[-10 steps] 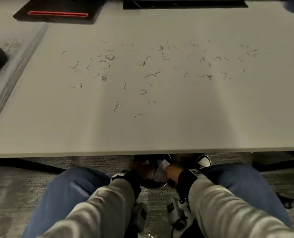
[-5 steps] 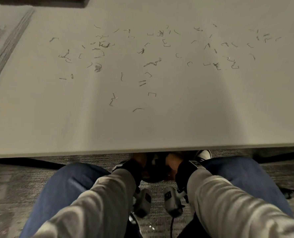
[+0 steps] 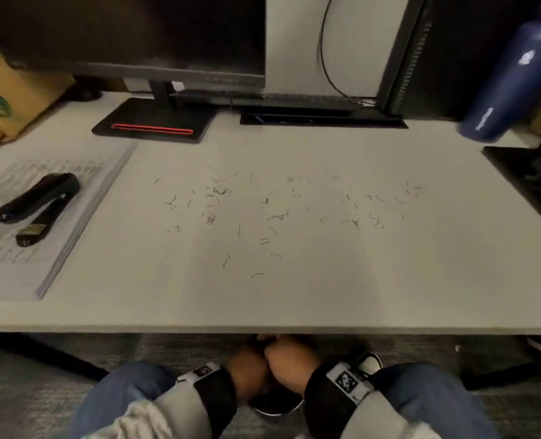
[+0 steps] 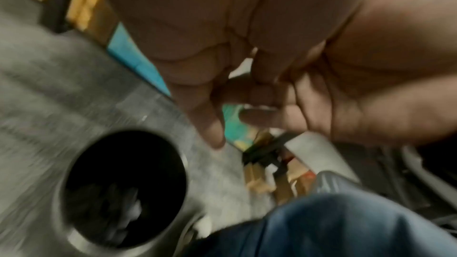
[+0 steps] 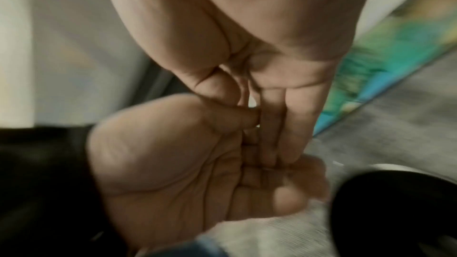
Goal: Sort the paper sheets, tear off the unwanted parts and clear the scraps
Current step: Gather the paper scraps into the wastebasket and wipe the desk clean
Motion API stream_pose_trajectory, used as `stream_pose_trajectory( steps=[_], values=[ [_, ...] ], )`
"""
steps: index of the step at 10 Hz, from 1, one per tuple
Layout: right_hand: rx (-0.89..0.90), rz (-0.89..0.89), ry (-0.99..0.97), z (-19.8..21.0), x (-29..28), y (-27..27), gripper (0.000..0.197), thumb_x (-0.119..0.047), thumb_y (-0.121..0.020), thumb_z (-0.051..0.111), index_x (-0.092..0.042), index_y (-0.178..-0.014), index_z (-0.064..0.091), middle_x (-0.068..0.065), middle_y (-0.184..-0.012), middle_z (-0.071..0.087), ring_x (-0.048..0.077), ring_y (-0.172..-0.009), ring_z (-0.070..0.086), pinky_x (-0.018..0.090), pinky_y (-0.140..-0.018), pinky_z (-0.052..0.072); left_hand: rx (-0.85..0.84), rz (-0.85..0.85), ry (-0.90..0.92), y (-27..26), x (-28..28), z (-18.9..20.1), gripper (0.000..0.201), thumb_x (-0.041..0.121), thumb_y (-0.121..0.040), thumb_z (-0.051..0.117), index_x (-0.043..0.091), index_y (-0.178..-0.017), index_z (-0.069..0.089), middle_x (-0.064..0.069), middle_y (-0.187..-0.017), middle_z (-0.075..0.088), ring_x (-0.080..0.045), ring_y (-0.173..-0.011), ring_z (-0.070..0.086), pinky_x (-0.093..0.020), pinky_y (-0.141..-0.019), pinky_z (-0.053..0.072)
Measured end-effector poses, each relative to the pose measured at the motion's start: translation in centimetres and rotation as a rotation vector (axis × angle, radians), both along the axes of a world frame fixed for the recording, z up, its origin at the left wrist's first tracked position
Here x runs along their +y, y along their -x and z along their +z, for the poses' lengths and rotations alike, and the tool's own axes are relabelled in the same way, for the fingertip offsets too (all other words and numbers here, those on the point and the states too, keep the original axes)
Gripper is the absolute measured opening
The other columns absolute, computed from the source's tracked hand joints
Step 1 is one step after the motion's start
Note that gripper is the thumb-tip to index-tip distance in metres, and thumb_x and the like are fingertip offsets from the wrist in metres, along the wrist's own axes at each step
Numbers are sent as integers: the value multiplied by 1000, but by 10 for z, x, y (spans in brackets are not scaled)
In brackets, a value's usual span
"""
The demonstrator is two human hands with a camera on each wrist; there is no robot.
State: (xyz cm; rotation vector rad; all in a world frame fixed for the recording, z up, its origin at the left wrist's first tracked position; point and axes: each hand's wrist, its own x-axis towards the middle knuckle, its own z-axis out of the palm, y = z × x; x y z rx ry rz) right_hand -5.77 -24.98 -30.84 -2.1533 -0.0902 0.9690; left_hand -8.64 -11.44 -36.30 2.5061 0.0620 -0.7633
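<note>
Both hands are below the desk's front edge, above a round black bin (image 3: 275, 410) on the carpet between my knees. My left hand (image 3: 247, 372) and right hand (image 3: 291, 359) touch each other. In the right wrist view the right hand (image 5: 284, 124) points its straight fingers down against the upturned palm of the left hand (image 5: 185, 173). From the left wrist camera, the left hand (image 4: 205, 105) has its fingers stretched out over the bin (image 4: 123, 183), where pale paper scraps (image 4: 128, 208) lie. I see no paper in either hand. A stack of printed sheets (image 3: 25, 248) lies on the desk's left.
Many loose staples (image 3: 275, 217) are scattered over the white desk (image 3: 389, 280). A black stapler (image 3: 38, 198) lies on the sheets. At the back stand a monitor base (image 3: 152, 122) and a keyboard (image 3: 294, 101). A dark blue bottle (image 3: 509, 74) and a black tray (image 3: 532, 185) are at the right.
One second ago a white scrap showed between the hands over the bin; now it is gone and the hands touch. The head view has tilted up to show the desk's back.
</note>
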Motion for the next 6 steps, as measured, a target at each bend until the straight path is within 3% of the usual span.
stream_pose_trajectory(
  steps=[1,2,3,4,5,6],
  values=[
    [-55,181,-147,50,-13,27,45,-17,-72,49,-42,-109,59,-1,-121,68,13,-114,63,38,-106,47,-27,-96,-40,22,17,48,43,41,-97,42,22,-132,58,-3,-132,61,-23,-122,56,-34,-103,43],
    [-12,429,-181,128,-36,45,38,-17,-94,58,-34,-127,56,-13,-117,62,-1,-108,60,16,-101,46,72,-47,44,47,31,98,54,76,-78,45,36,-103,70,7,-101,69,-16,-105,63,-32,-95,46],
    [68,397,-241,191,-78,37,34,-24,-97,62,-24,-131,60,-11,-124,69,-4,-110,64,12,-97,47,116,-187,375,64,52,225,40,55,-88,60,30,-117,70,8,-115,72,-7,-111,65,-28,-100,48],
    [-140,243,-245,223,-116,16,25,-23,-91,67,-41,-108,69,-10,-112,74,8,-104,70,31,-96,53,-5,-46,494,41,81,280,25,27,-96,62,22,-120,67,0,-111,74,-10,-96,70,-27,-80,56],
    [-404,26,-127,230,-146,-28,20,-19,-91,65,-35,-101,71,-3,-102,76,17,-96,70,37,-88,53,-298,139,301,-7,98,299,19,17,-96,60,25,-110,70,3,-101,74,-14,-93,70,-26,-74,58],
    [-624,-28,168,226,-169,-81,11,-30,-90,67,-36,-99,67,-8,-104,70,14,-96,64,32,-90,50,-481,203,-97,-71,120,291,22,24,-97,57,20,-115,68,2,-116,69,-21,-108,63,-23,-83,51]
  ],
)
